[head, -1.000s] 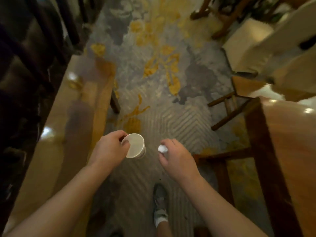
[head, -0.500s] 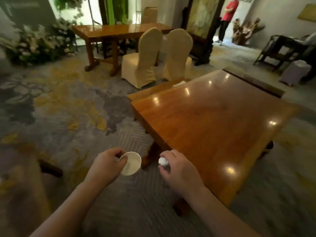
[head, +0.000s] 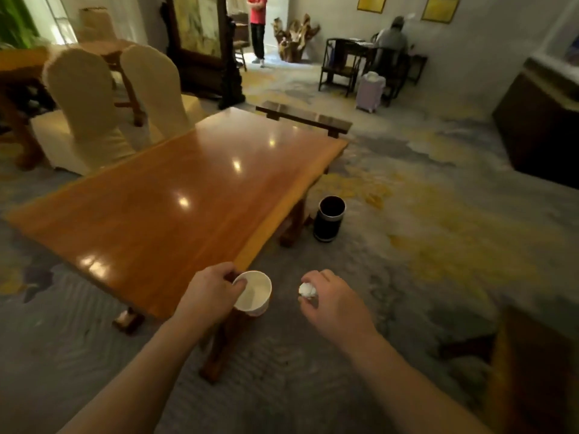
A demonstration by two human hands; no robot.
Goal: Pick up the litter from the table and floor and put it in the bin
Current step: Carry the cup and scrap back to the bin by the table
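Note:
My left hand [head: 208,294] grips a white paper cup [head: 253,292] by its rim, held just off the near corner of the glossy wooden table [head: 163,208]. A crumpled white paper ball [head: 307,290] sits pinched in the fingers of my right hand [head: 333,303], to the right of the cup. The bin [head: 329,219], a dark cylinder with a silver band, stands open on the carpet beside the table's right legs, some way ahead of both hands.
Two cream-covered chairs [head: 94,104] stand behind the table's far left side and a dark bench [head: 308,119] at its far end. A wooden piece [head: 532,371] juts in at the lower right. Two people are far back, one standing in red [head: 257,23], one seated [head: 391,39].
My view has swung up from the floor and then to the right across the room, bringing the table and the bin into sight. Both hands keep their grips on the cup and the paper ball.

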